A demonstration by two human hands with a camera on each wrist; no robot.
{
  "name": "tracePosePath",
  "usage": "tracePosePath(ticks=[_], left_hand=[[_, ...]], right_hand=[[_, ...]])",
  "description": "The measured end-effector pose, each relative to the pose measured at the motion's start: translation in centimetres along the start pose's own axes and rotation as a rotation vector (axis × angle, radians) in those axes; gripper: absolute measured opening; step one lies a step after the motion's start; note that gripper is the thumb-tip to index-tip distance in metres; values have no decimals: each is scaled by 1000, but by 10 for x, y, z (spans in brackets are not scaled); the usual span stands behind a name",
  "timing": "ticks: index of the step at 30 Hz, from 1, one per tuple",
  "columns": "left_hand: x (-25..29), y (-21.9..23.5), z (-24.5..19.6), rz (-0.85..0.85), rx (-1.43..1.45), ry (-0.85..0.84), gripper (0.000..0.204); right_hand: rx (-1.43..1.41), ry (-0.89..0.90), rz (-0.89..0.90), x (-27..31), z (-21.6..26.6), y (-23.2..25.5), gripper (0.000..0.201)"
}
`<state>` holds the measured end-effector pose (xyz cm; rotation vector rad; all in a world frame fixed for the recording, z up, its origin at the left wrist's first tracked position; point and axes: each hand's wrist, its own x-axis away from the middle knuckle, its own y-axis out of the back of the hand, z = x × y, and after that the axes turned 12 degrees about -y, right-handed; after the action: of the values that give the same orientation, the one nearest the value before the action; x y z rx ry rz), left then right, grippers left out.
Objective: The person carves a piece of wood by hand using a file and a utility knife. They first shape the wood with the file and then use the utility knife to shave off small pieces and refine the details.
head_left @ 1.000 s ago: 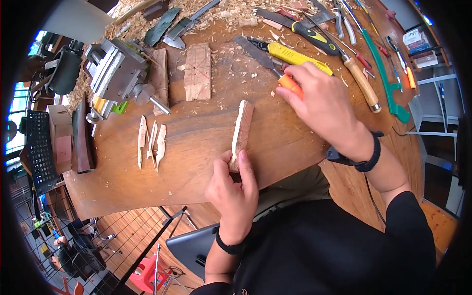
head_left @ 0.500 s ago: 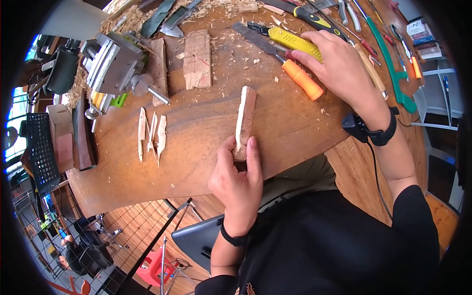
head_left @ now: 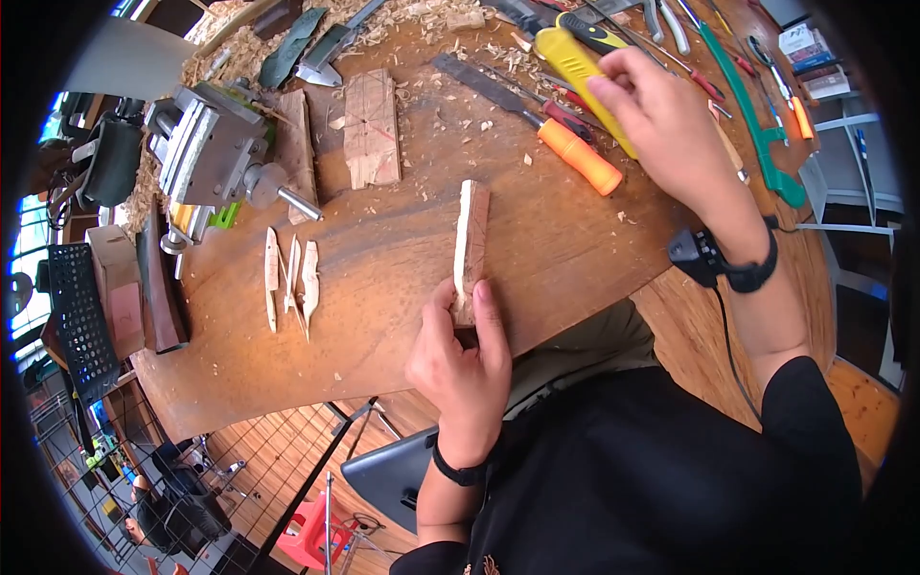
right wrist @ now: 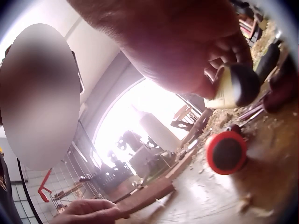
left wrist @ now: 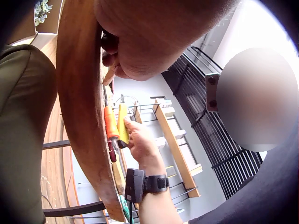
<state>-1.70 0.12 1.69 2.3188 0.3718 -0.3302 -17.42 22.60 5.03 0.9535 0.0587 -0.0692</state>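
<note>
My left hand pinches the lower end of a small wooden block between thumb and fingers; one long edge of the block is pale. In my right hand is a yellow-handled tool, gripped by thumb and fingers above the bench. The tool's dark far end overlaps other tools, so its kind is hard to make out. Just below that hand lies a chisel with an orange handle and a flat dark blade. The right wrist view shows the yellow handle's dark butt beyond the palm.
A metal vise stands at the bench's left, near flat wood pieces. Thin wood offcuts lie left of the block. Pliers, a green-framed saw and other tools crowd the right back. Wood shavings cover the back.
My right hand has let go of the orange-handled chisel, moved right and back, and lifted the yellow-handled tool. My left hand keeps hold of the wooden block.
</note>
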Motion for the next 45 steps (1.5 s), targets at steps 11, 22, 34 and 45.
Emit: tracePosePath(ticks=[11, 22, 34, 45], left_hand=[[2, 1, 3, 13, -23, -24, 20], [2, -1, 6, 15, -14, -40, 20], [0, 0, 5, 64, -65, -84, 14], [11, -3, 6, 63, -115, -231, 22]], right_hand=[[-224, -19, 532, 90, 40, -14, 41], [27, 144, 433, 98, 42, -13, 37], [191, 160, 394, 98, 36, -23, 47], [244, -56, 257, 84, 53, -35, 45]])
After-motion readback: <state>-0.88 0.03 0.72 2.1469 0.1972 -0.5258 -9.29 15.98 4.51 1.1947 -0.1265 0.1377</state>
